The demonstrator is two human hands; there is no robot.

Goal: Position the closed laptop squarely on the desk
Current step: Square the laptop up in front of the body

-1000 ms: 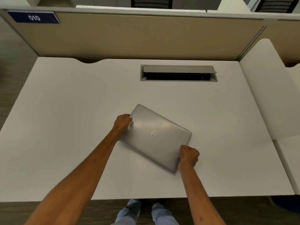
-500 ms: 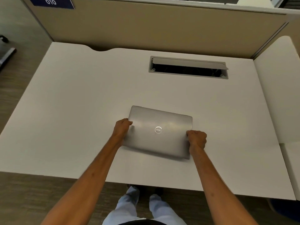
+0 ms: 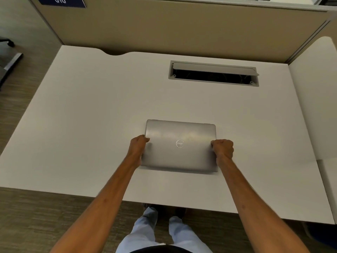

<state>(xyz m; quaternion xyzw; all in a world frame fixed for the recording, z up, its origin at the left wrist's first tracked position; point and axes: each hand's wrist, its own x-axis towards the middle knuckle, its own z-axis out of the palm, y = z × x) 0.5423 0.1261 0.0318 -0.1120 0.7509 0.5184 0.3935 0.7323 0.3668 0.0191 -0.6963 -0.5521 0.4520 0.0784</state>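
The closed silver laptop (image 3: 179, 146) lies flat on the white counter (image 3: 82, 115), toward its near middle, its edges roughly parallel to the counter's. The left hand (image 3: 138, 146) grasps its left edge and the right hand (image 3: 222, 148) grasps its right edge. An open cable hatch (image 3: 214, 73) sits farther back.

Tan fabric cubicle partition (image 3: 182, 28) along far side, metal trim on top. Blue nameplate (image 3: 62, 1) upper left w/ white "010". Open cable grommet (image 3: 214, 73) set in worktop, grey flap raised, dark inside. White divider panel (image 3: 315, 99) at right. Brown-grey striped carpet (image 3: 36, 221) below and at left. Chair base (image 3: 9, 57) far left, partly cut off. Soft, even overhead light.
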